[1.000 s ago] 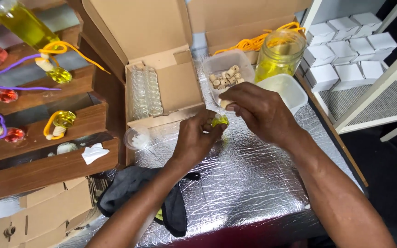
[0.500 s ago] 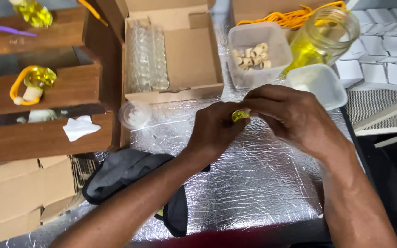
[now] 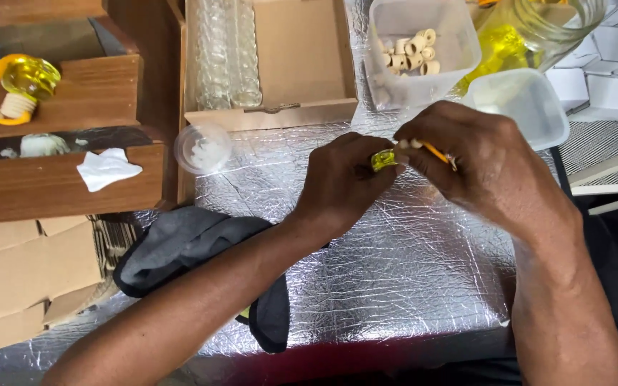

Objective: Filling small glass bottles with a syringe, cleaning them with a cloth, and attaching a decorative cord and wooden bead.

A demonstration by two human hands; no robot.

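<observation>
Centrally, above foil-covered counter [image 3: 395, 286]: small yellow vial [image 3: 383, 159], pinched between fingers of left hand [image 3: 345, 182] and right hand [image 3: 477, 161], orange cord [image 3: 438, 152] at right fingertips. Behind: clear tub of cork stoppers [image 3: 416, 53], empty white tub [image 3: 523, 104], jar of yellow liquid [image 3: 531, 32], cardboard box of glass tubes [image 3: 273, 61]. Left: small round lid [image 3: 203, 148], dark cloth [image 3: 194, 246], wooden shelf [image 3: 59, 186].

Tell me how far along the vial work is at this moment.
Done: one yellow-filled vial with an orange cord sits on the wooden shelf. In hand: the left hand holds a small yellow vial while the right hand works an orange cord at its top. Left: empty glass vials in the cardboard box and corks in the tub.
</observation>
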